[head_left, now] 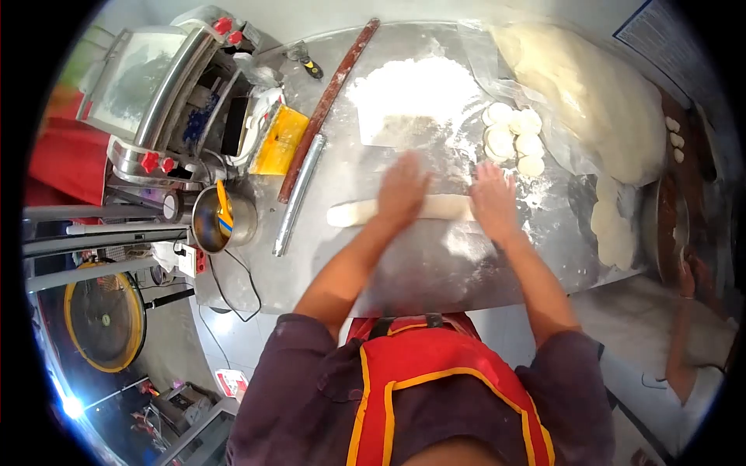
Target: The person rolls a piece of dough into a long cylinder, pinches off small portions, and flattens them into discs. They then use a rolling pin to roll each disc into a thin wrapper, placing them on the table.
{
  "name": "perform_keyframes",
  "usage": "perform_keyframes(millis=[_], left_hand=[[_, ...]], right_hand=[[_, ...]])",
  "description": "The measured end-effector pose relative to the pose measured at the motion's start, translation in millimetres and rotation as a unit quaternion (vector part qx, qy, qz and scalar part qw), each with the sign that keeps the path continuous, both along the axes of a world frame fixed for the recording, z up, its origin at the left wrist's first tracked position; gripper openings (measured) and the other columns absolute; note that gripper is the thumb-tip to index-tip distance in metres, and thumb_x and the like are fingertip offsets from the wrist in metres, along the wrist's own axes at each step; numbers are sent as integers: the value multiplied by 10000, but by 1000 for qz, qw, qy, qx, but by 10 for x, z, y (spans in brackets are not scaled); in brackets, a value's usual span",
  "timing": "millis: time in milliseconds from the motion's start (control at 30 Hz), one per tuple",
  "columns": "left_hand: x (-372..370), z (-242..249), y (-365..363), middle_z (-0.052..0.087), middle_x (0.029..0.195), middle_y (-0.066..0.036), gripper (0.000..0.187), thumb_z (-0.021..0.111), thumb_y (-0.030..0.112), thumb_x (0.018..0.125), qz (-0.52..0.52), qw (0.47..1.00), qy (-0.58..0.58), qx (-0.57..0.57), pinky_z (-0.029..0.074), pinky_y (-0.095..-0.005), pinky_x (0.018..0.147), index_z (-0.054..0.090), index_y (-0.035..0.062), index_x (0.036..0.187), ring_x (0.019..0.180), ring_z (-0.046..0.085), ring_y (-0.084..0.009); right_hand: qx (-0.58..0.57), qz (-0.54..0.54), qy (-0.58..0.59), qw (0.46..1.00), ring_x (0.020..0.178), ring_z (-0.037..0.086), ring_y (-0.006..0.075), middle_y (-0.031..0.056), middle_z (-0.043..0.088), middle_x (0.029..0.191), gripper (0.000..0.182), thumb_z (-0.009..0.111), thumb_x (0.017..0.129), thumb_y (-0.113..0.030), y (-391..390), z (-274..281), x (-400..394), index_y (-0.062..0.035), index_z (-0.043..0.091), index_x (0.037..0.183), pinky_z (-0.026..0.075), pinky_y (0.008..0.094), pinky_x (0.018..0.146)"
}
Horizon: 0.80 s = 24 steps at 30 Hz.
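Dough roll lies crosswise on the grey work table, near the edge on the wearer's side; its left end is exposed, its right end is hidden at the right hand. Left hand rests palm down across the roll, blurred, fingers extended and not closed round it; right hand lies over the right end, fingers spread, likewise without a closed grip; how firmly either presses, I cannot tell.

Beyond the hands is a patch of white flour; right of it, a cluster of small dough rounds; farther right, a large dough mass with clear plastic sheeting about it. To the left, a metal rod lies slanted just beside a long red-brown stick; next to the stick is a yellow scraper; a metal pot and a roller machine stand farther left; at far right, a co-worker's hand is near a large round vessel.
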<state>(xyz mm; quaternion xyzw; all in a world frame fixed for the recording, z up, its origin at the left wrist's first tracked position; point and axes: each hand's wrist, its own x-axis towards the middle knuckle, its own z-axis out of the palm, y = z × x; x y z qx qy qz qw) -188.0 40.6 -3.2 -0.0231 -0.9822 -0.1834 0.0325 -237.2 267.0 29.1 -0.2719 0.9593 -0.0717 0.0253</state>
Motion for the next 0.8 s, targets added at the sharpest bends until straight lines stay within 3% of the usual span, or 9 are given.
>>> perform_keyframes(millis=[67, 167, 267, 300, 400, 500, 600, 733, 800], left_hand=[[122, -68, -562, 364, 1497, -230, 538, 417, 356, 1018, 57, 997, 3, -57, 269, -492, 1136, 421, -24, 1400, 1391, 342, -376], [402, 236, -845, 391, 1484, -213, 536, 452, 364, 1001, 170, 984, 15, 39, 258, -504, 1140, 436, 12, 1406, 1385, 354, -366], [777, 160, -730, 413, 1473, -182, 531, 490, 371, 982, 127, 989, -37, -69, 250, -514, 1140, 446, 71, 1417, 1381, 361, -350], [971, 112, -686, 414, 1476, -152, 551, 559, 355, 941, 100, 994, 8, -44, 240, -539, 1138, 450, 118, 1427, 1380, 359, -353], [1495, 188, -530, 404, 1480, -165, 616, 626, 352, 892, 69, 996, 6, -56, 229, -564, 1134, 443, 126, 1435, 1374, 352, -387], [1844, 249, -470, 395, 1480, -187, 663, 660, 354, 859, 54, 998, -4, -23, 216, -587, 1132, 438, 127, 1442, 1377, 330, -418], [1478, 154, -533, 389, 1478, -204, 653, 645, 372, 873, 103, 994, 12, -26, 201, -590, 1135, 438, 127, 1441, 1391, 301, -423], [723, 138, -735, 391, 1487, -184, 550, 547, 387, 945, 134, 986, 37, -91, 188, -573, 1143, 462, 122, 1419, 1406, 308, -374], [482, 158, -797, 400, 1489, -157, 497, 518, 359, 964, 61, 992, 58, -88, 203, -559, 1142, 484, 121, 1399, 1403, 320, -347]], right_hand=[[-71, -29, 30, 997, 1394, 337, 355, 182, 408, 1484, 539, 443, 1002, -366, -39, 89, -173, -17, 431, 1413, 211, 554, 1143], [-85, -39, 17, 995, 1386, 343, 365, 186, 404, 1484, 524, 450, 1000, -372, -394, 112, -303, -27, 459, 1395, 231, 552, 1134], [-85, 6, 6, 996, 1376, 351, 372, 181, 404, 1482, 539, 494, 973, -392, -737, -223, 105, -53, 476, 1391, 218, 592, 1121], [-66, 24, 15, 997, 1382, 344, 361, 177, 393, 1490, 555, 522, 949, -401, -717, -256, 346, -69, 481, 1392, 208, 616, 1115], [-59, 74, -9, 995, 1398, 316, 361, 155, 359, 1516, 620, 616, 873, -398, -457, -223, 917, -123, 474, 1411, 186, 668, 1101], [-86, 122, -42, 988, 1396, 289, 419, 129, 345, 1529, 704, 672, 843, -363, -168, -103, 1224, -147, 410, 1459, 160, 655, 1120], [-38, 106, -33, 993, 1392, 295, 416, 133, 356, 1519, 682, 645, 858, -389, -312, -105, 932, -143, 419, 1453, 164, 655, 1118], [-32, 17, 12, 999, 1404, 296, 381, 142, 364, 1515, 540, 509, 958, -402, -836, -181, 351, -127, 461, 1421, 182, 646, 1116], [-48, 36, 37, 998, 1402, 310, 367, 142, 380, 1508, 506, 488, 974, -389, -1102, -106, 227, -127, 480, 1407, 196, 640, 1112]])
